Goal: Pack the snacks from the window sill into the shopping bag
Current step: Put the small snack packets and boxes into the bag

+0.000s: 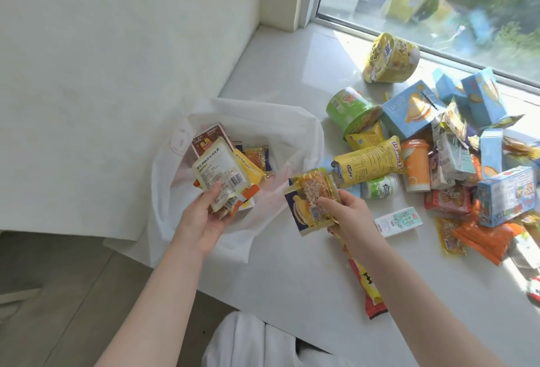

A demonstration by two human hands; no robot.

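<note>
While hanging over the open mouth of the shopping bag (295, 129), grips in the left hand (201, 217) a white barcode pouch (219, 170) with an orange-and-yellow packet (247, 194) beneath, thumb on top, fingers curled under, palm turned up. Holds that load low above the bag's contents (brown carton (207, 138) and gold-wrapped sweets (257, 156) already inside). Pinches in the right hand (347, 208) a small stack of cracker packets (309, 203), thumb across the front, fingers behind; cannot tell how many, at least two. Carries the stack just right of the bag's rim, apart from it, above the window sill (292, 273). Tilts it with long axis aimed up and left, toward the bag mouth. Reaches both bare forearms in from the bag's near side, the right one crossing a red wrapper (369, 293) on the sill. Calls, most likely, for a short leftward sweep over the rim before letting go. Favours dropping the left load first, already over the opening. Leaves plenty unpacked to the bag's right: green cup (350, 106), yellow packet (371, 162), blue boxes (409, 109), orange cup (416, 165), and a yellow bowl (388, 58) farther off.
</note>
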